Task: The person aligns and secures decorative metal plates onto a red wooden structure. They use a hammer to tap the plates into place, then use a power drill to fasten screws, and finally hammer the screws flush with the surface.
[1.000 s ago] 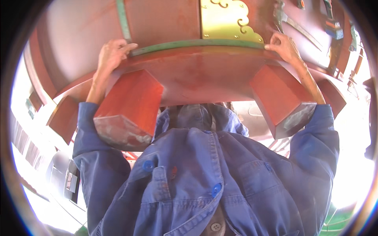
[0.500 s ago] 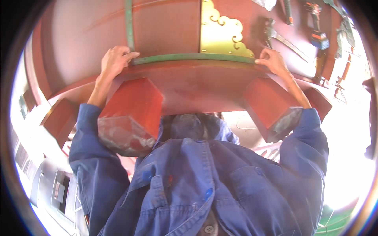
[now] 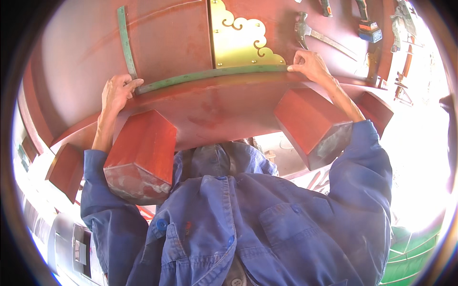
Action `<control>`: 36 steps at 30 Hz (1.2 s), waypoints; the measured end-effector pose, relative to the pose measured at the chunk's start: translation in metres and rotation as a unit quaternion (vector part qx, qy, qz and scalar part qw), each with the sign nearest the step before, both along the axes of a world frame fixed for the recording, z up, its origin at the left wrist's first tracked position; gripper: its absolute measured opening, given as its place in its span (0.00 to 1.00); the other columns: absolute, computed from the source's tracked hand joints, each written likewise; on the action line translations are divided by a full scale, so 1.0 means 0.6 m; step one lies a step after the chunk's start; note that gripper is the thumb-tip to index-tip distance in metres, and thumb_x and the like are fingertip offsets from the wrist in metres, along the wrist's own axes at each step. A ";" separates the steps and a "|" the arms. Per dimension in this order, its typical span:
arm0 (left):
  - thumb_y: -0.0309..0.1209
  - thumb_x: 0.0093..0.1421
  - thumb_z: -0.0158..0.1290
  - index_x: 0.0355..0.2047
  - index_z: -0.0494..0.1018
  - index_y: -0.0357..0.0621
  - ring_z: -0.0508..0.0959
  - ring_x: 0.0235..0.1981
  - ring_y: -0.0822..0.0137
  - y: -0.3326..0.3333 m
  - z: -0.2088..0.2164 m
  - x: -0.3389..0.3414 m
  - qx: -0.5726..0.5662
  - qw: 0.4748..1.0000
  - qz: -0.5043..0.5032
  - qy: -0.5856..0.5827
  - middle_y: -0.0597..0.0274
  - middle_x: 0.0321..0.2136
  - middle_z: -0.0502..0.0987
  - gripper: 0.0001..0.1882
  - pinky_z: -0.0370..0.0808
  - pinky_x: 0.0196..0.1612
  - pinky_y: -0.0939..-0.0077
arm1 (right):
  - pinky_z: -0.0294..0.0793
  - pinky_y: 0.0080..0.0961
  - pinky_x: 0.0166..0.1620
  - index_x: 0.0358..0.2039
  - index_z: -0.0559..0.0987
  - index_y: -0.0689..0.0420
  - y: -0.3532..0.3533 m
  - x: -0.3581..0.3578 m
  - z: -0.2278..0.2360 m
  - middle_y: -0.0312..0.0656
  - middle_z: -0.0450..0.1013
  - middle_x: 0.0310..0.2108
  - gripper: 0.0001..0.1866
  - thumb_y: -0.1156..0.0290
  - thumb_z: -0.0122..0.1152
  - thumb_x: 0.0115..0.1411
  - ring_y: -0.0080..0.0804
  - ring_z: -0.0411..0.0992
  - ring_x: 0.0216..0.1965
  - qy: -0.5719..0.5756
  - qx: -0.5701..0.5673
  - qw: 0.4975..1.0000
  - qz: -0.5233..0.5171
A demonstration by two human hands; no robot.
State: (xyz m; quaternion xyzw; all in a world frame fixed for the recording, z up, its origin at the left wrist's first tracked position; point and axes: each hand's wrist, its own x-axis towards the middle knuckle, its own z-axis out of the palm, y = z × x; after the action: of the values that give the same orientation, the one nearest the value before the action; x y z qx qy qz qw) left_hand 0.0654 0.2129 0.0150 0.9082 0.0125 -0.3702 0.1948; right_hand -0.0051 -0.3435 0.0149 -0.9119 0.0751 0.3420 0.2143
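Observation:
A long, narrow green carpenter's square (image 3: 212,74) lies along the near edge of a dark red wooden panel (image 3: 171,38). Its other arm runs away from me at the left. My left hand (image 3: 117,91) is closed at its corner, with thumb and forefinger on the strip. At the strip's far right end, my right hand (image 3: 310,66) pinches it between thumb and bent fingers. Just beyond the strip, a brass corner plate (image 3: 234,40) with a scalloped, scrolled edge is fixed to the panel.
Two red wooden blocks with angled faces (image 3: 143,148) (image 3: 310,121) jut toward me below the panel edge, between my forearms. A hammer (image 3: 322,35) rests on the panel beyond my right hand. Farther right is a cordless power tool (image 3: 369,28).
My view has shifted, so the panel and both hands appear farther left. Both hands stay at the ends of the square's long arm, and the square keeps its place along the panel edge.

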 end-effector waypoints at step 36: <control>0.54 0.59 0.61 0.21 0.78 0.41 0.78 0.18 0.68 -0.006 0.006 0.006 0.015 1.000 -0.019 -0.007 0.60 0.15 0.77 0.26 0.72 0.27 0.65 | 0.72 0.38 0.32 0.25 0.80 0.54 -0.039 -0.012 -0.028 0.42 0.76 0.21 0.18 0.53 0.75 0.49 0.37 0.76 0.25 -0.051 0.027 0.998 0.039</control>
State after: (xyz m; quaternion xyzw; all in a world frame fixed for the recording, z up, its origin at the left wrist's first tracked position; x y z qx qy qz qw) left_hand 0.0687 0.2092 0.0186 0.9136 -0.0004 -0.3672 0.1744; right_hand -0.0125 -0.3670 -0.0018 -0.9243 0.0194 0.3047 0.2292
